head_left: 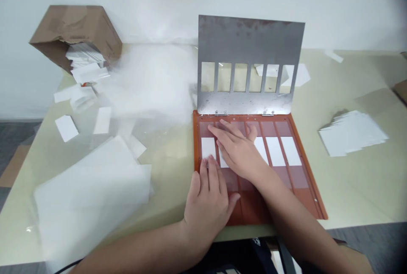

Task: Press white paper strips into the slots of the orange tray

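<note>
An orange-brown jig base [307, 181] lies on the table in front of me, with white cards [274, 150] seated in a row of its slots. Its grey metal lid [249, 41], cut with several rectangular windows, stands hinged upright at the far edge. My right hand [237, 149] lies flat, fingers stretched out to the left, pressing on the white cards in the left middle slots. My left hand [208, 200] rests flat on the base's near left part, fingertips touching the lower edge of the leftmost card [208, 147]. Neither hand holds anything.
A tipped cardboard box [76, 28] at the far left spills white cards [84, 73] onto the table. Clear plastic sheets [92, 189] are piled at the near left. A stack of white cards [351, 132] lies at the right. The table's front edge is close to me.
</note>
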### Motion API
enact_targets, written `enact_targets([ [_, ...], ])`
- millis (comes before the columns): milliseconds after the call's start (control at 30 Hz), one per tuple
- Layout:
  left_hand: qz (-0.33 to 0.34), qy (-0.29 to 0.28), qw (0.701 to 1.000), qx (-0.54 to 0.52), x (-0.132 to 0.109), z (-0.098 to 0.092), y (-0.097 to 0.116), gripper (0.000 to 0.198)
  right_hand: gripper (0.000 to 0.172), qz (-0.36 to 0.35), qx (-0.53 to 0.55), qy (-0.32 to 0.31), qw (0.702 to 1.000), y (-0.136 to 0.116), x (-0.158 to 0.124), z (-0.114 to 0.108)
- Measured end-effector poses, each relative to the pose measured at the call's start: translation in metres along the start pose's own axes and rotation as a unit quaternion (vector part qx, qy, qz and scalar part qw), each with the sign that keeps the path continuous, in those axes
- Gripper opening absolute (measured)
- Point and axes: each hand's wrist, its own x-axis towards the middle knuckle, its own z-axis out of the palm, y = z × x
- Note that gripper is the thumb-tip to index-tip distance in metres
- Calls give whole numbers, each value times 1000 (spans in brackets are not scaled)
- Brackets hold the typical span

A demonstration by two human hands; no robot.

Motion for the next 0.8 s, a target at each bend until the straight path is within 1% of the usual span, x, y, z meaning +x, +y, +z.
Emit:
enact_targets([
  [67,-1,-2,1000,-1,0,0,1,57,44,2,4,2,1000,-1,1,0],
  [133,-2,-2,1000,-2,0,0,1,57,41,-2,9,20,1000,-1,1,1],
  [300,1,7,1000,-3,-1,0,0,57,27,-36,43,101,993,-3,3,5],
  [400,1,7,1000,-5,-1,0,0,56,27,-63,72,136,986,-3,5,6],
  [533,1,8,1000,-1,0,1,0,56,29,-72,101,180,976,-1,8,8],
  [600,0,9,1000,2,-1,1,1,57,28,-80,109,183,974,0,8,9],
  [667,-2,3,1000,2,-1,0,1,57,22,-93,113,179,973,0,7,8],
  [800,-2,-10,1000,-2,-1,-1,0,55,19,-108,118,142,977,-1,2,3],
])
